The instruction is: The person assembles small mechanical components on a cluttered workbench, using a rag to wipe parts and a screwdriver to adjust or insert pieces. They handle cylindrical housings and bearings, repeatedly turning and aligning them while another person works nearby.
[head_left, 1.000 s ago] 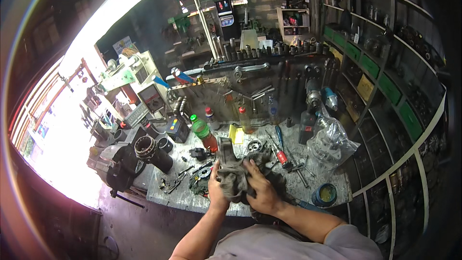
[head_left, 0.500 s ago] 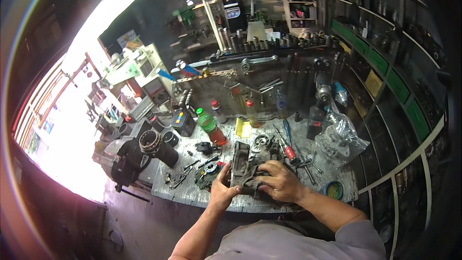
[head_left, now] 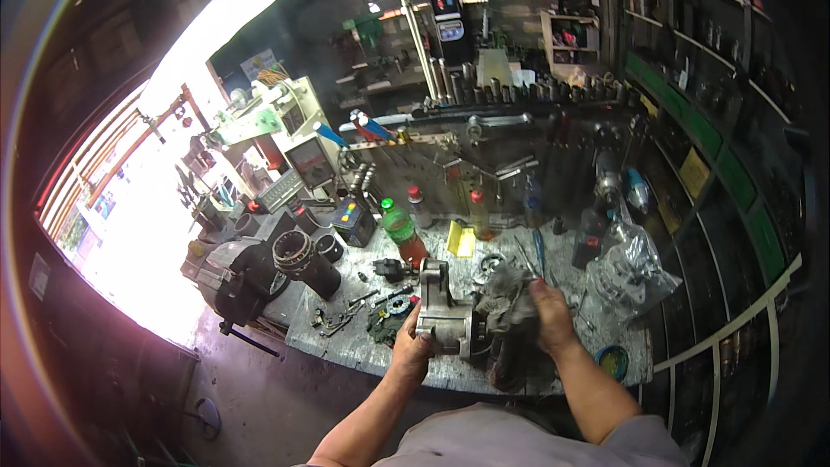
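My left hand [head_left: 411, 348] is closed around the left side of a grey cast-metal housing [head_left: 444, 322], held over the front of the workbench [head_left: 346, 351]. A dark, dirty rag [head_left: 510, 316] hangs from my right hand [head_left: 552, 318], which grips it just right of the housing. Part of the rag is smeared by motion, and it covers the housing's right end. Beside my left hand, a toothed metal disc [head_left: 399, 305] lies on a dark cloth. Behind the rag a metal ring part [head_left: 489, 266] rests on the bench.
Farther back stand a green-capped bottle [head_left: 401, 229] of red liquid and a yellow box [head_left: 461, 240]. A bagged metal part [head_left: 629, 272] and a small round tin [head_left: 612, 362] sit at the right. A bench vise [head_left: 232, 285] is at the left edge.
My right hand has moved right, away from the housing, with the rag in it. The housing has turned, showing more of its side. The whole view has shifted slightly.
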A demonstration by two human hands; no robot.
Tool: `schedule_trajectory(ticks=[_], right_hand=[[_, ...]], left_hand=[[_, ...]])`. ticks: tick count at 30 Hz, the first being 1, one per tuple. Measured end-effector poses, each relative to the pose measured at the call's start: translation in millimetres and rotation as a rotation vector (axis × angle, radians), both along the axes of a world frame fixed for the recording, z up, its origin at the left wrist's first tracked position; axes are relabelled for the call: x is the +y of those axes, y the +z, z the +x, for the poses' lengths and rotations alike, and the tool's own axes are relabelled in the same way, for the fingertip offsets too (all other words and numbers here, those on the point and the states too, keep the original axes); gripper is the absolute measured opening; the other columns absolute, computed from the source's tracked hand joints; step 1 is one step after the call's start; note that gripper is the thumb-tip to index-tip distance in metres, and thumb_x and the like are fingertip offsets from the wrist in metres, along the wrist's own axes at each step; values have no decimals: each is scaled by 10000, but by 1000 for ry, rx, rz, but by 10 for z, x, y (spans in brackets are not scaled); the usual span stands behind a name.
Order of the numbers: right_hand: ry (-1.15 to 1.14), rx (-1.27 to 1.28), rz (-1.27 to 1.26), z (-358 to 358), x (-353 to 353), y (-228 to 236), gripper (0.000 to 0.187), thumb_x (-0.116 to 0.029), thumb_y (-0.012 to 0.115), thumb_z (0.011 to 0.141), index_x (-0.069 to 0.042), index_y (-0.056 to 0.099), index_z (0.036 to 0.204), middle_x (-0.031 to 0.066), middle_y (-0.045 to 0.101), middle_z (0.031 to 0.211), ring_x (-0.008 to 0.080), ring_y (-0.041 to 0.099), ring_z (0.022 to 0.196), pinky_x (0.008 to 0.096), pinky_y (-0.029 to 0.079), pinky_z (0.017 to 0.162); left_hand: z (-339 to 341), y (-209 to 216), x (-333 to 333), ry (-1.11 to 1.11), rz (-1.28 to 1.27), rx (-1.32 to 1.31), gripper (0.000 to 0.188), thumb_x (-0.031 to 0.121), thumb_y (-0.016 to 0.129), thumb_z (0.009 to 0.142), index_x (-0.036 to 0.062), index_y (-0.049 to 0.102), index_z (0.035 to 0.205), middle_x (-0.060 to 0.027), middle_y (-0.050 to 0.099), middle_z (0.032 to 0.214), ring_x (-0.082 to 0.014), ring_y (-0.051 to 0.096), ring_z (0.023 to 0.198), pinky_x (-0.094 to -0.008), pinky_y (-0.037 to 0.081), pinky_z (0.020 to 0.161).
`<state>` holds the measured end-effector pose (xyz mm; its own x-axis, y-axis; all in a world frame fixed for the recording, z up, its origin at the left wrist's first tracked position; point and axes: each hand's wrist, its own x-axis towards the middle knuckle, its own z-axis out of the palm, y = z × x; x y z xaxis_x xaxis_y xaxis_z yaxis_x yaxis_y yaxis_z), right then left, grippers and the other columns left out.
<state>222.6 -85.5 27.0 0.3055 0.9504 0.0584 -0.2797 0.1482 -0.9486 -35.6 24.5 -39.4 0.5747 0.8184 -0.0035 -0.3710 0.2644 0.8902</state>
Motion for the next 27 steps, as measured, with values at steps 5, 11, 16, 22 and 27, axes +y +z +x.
schedule_trajectory(ticks=[5, 11, 16, 22, 27], right_hand=[[303, -217, -25, -236, 171, 141, 530, -108, 832, 954, -3, 653, 1441, 75, 748, 1290, 175, 691, 1199, 356, 562, 1063], [271, 214, 126, -334, 386, 113, 702, 32, 827, 882, -55, 566, 1528, 75, 707, 1312, 231, 715, 1163, 389, 615, 984], [106, 397, 150, -174, 506, -140, 447, -147, 740, 1028, -68, 613, 1449, 98, 707, 1286, 255, 744, 1087, 415, 627, 924], [-94, -126, 170, 156, 462, 10, 412, -270, 615, 1100, -8, 628, 1418, 128, 717, 1303, 299, 739, 1127, 468, 616, 969], [-64, -220, 106, -84, 385, 161, 425, -293, 604, 1105, -14, 627, 1425, 127, 717, 1311, 300, 736, 1137, 470, 612, 979]], left_hand=[[-56, 615, 120, -159, 516, 374, 1327, 486, 1048, 693, 11, 345, 1713, -237, 600, 1561, -332, 587, 1446, -432, 469, 1218], [110, 1321, -85, 65, 634, 699, 1430, 479, 1028, 722, 131, 124, 1774, -275, 564, 1554, -386, 526, 1498, -472, 415, 1240], [159, 1417, -172, 224, 751, 509, 1401, 487, 1017, 722, 130, 155, 1768, -282, 382, 1704, -431, 398, 1594, -496, 332, 1320], [147, 746, 248, 199, 170, -135, 585, 208, 613, 1128, 80, 409, 1661, -135, 554, 1510, -241, 660, 1287, -371, 572, 1063], [444, 169, 217, -165, 774, 429, 396, 203, 676, 1088, 5, 658, 1430, -158, 713, 1326, -247, 663, 1287, -400, 517, 1086]])
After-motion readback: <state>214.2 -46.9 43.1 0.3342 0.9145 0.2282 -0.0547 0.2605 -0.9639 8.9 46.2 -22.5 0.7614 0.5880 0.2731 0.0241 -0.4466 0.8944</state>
